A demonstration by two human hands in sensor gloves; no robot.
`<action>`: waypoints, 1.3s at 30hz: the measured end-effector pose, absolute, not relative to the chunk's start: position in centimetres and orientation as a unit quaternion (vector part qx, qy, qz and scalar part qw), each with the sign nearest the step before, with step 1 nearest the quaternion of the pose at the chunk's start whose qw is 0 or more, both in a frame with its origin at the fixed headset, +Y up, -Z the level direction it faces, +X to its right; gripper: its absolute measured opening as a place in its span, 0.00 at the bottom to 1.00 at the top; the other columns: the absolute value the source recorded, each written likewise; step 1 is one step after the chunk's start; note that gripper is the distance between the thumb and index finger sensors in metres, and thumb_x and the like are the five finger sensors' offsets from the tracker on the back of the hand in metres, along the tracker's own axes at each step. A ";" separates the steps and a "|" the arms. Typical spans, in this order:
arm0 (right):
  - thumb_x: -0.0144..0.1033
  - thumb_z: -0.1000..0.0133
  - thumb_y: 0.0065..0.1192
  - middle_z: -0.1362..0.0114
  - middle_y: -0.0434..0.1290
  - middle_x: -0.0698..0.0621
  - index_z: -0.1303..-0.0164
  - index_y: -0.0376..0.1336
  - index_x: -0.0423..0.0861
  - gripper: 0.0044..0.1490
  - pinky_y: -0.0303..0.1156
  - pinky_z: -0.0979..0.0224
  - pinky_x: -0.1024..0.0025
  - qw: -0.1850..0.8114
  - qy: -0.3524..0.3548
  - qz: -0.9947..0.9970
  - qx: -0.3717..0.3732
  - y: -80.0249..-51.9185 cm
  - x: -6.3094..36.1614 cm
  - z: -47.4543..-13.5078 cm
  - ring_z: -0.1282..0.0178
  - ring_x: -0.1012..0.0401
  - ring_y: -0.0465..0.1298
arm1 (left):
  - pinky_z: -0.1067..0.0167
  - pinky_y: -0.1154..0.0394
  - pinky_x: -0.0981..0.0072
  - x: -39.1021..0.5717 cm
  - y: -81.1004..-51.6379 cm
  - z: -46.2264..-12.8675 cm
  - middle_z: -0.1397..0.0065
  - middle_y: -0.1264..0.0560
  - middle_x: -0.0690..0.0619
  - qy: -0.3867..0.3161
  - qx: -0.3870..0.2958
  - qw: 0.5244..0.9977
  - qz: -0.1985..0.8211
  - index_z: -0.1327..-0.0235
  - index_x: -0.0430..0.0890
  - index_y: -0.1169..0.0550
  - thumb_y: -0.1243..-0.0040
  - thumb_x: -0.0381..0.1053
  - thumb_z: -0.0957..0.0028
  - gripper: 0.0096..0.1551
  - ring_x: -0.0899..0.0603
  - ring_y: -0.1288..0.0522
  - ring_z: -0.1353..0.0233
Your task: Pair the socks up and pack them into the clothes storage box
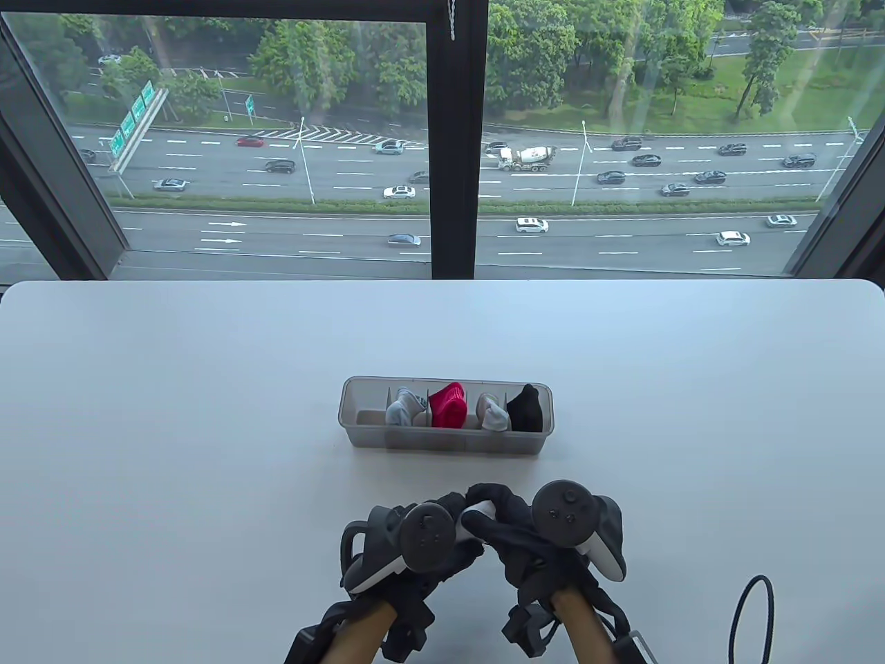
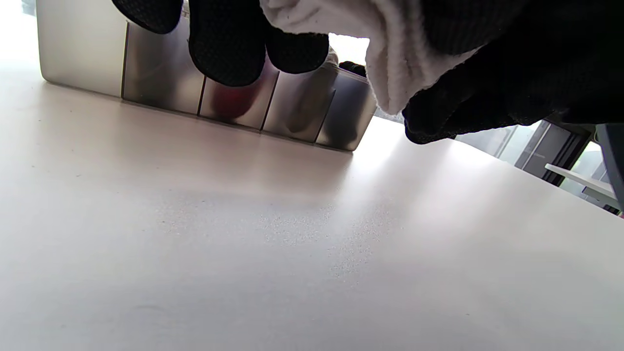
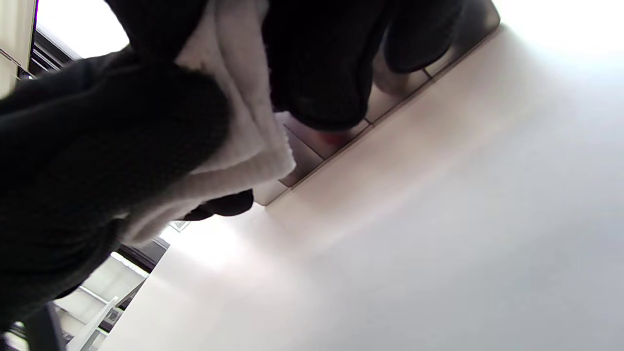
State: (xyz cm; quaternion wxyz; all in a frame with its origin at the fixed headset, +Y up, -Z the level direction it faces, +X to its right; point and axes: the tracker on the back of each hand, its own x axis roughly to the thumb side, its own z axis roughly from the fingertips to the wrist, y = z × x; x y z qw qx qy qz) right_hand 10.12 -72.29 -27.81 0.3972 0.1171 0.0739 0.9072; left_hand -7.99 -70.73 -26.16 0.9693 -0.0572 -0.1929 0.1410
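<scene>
Fingers: the left hand (image 1: 408, 546) and the right hand (image 1: 525, 532) meet near the tabletop's front edge, both sets of fingers (image 2: 229, 48) curled round one bundle of white socks (image 1: 477, 513) held between them, above the surface.
White socks: only a small patch shows in the table view; the wrist views show soft ribbed folds (image 3: 243, 131) squeezed between black gloves. Its long axis and heading cannot be told, since the gloves cover most of it.
Storage box: a clear grey clothes storage box (image 1: 446, 443) sits just beyond the hands, its long axis running left to right across the tabletop, with dividers splitting it into compartments.
Packed socks: from the left, the first compartment looks bare, then a grey-white pair (image 1: 404, 408), a red pair (image 1: 448, 404), another grey-white pair (image 1: 494, 413) and a black pair (image 1: 525, 408), all standing up above the rim.
Tabletop: white, smooth, matte (image 1: 173, 415), with rounded far corners.
Cable: a black loop (image 1: 750, 615) at the near right, cut off by the bottom edge.
Room: a large dark-framed window (image 1: 453, 138) behind the tabletop looks down on a multi-lane highway with cars and trees.
Hard to make out: the box contents are blurred smears of colour in both wrist views.
</scene>
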 end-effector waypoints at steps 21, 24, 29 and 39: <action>0.52 0.38 0.58 0.42 0.78 0.49 0.25 0.58 0.39 0.39 0.64 0.21 0.43 0.469 0.076 0.876 0.083 -72.7 10.7 -28.2 0.42 0.58 0.80 | 0.29 0.34 0.35 -8.1 -71.3 -25.4 0.29 0.29 0.40 -0.154 -0.014 0.981 0.114 0.24 0.40 0.43 0.47 0.55 0.45 0.40 0.35 0.25 0.36; 0.49 0.38 0.59 0.25 0.65 0.44 0.14 0.41 0.41 0.50 0.54 0.18 0.37 0.558 0.134 0.810 0.124 -72.9 10.5 -28.4 0.25 0.49 0.67 | 0.31 0.30 0.38 -9.2 -70.9 -25.5 0.32 0.27 0.40 -0.159 0.008 0.965 0.207 0.25 0.36 0.42 0.49 0.55 0.45 0.40 0.38 0.22 0.40; 0.44 0.37 0.55 0.18 0.61 0.33 0.17 0.47 0.42 0.41 0.69 0.22 0.45 0.572 0.181 0.789 0.135 -73.5 9.5 -28.6 0.24 0.41 0.71 | 0.31 0.28 0.38 -9.7 -71.5 -25.8 0.30 0.24 0.37 -0.193 -0.040 0.939 0.283 0.26 0.33 0.37 0.45 0.56 0.46 0.41 0.35 0.19 0.36; 0.52 0.39 0.55 0.34 0.74 0.42 0.20 0.53 0.41 0.42 0.77 0.32 0.57 0.456 0.071 0.882 0.092 -72.3 9.4 -28.2 0.41 0.54 0.81 | 0.31 0.26 0.41 -10.6 -71.0 -25.8 0.32 0.21 0.42 -0.162 -0.024 0.938 0.305 0.28 0.39 0.31 0.41 0.52 0.47 0.35 0.39 0.18 0.37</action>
